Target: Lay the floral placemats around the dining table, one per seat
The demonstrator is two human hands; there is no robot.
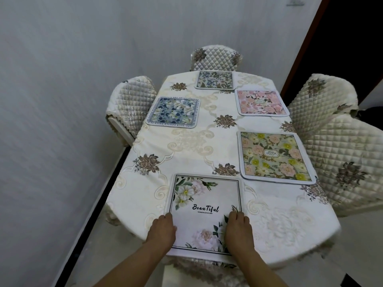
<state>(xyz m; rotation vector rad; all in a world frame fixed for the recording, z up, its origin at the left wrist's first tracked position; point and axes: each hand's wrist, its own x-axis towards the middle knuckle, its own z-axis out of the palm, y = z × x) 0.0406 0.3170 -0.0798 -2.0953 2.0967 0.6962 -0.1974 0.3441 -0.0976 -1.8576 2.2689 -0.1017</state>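
1. A dining table (pixel 207 141) under a cream tablecloth carries five floral placemats.
2. The white "Beautiful" placemat (pixel 205 212) lies at the near edge, its front hanging slightly over.
3. The left hand (pixel 160 233) rests palm down, fingers together, on the mat's left edge.
4. The right hand (pixel 238 229) lies flat near its right edge.
5. Quilted chairs (pixel 216 58) ring the table.

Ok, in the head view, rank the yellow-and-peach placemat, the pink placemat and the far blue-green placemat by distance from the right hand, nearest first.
From the right hand:
1. Yellow-and-peach placemat, on the table's right side, nearest.
2. Pink placemat, farther up the right side.
3. Blue-green placemat, at the far end by the head chair.
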